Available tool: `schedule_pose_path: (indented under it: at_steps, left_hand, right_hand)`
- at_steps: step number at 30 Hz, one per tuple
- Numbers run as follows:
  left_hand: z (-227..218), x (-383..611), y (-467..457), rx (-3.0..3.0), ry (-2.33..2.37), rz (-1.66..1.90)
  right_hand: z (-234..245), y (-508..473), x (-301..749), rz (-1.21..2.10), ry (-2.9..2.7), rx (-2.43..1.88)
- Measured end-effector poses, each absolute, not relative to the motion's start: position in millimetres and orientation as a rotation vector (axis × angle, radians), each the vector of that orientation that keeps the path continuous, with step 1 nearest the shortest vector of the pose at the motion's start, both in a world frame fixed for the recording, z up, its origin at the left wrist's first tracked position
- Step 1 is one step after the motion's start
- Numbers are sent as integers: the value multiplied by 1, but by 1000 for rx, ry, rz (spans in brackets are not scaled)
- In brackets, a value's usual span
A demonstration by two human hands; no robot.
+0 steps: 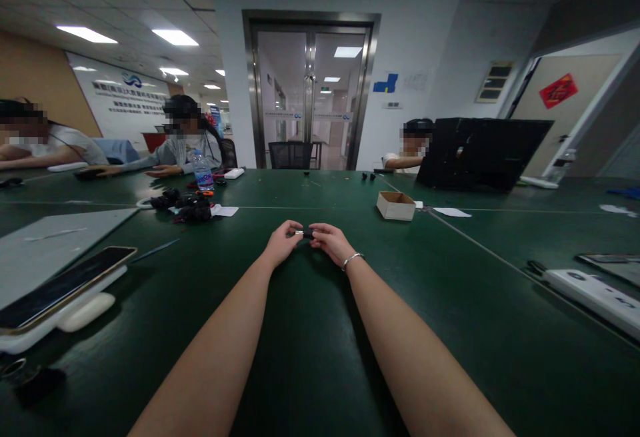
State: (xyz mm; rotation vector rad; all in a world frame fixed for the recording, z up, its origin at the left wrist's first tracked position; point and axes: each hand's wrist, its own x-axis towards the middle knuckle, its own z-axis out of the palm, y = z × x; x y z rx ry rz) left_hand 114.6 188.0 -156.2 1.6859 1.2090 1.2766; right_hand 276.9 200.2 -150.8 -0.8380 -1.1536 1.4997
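Observation:
Over the green table, out in front of me, my two hands meet at a small black object with a silvery end (308, 233). My left hand (285, 242) pinches the silvery end between thumb and fingers. The black end sits in the closed fingertips of my right hand (332, 242), which has a silver bracelet (353, 261) at its wrist. What kind of object this is cannot be made out, since it is tiny and partly covered by fingers. Both forearms reach forward, with the wrists just above or on the tabletop.
An open cardboard box (395, 206) stands right of my hands. Leftward lie black items in a heap (187, 206), a water bottle (203, 172), a phone (65, 285) and a grey board (55, 240). A power strip (595, 297) and black monitor (483, 154) are at right. Several people sit across the table.

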Motion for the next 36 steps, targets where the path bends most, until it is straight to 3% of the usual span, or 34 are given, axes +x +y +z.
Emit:
schedule_pose_path:
  at_steps: [11, 21, 28, 36]
  left_hand:
    - [-158, 111, 194, 1742, 1209, 1340]
    - [-158, 114, 189, 1901, 1298, 1226]
    - [-155, 114, 187, 1893, 1297, 1120]
    - [-154, 113, 192, 1921, 1331, 1013]
  right_hand:
    - [-152, 199, 275, 1497, -1245, -898]
    - [-154, 200, 264, 1216, -1602, -1175]
    - [-145, 191, 262, 1487, -1362, -940]
    - [-151, 196, 258, 1414, -1384, -1022]
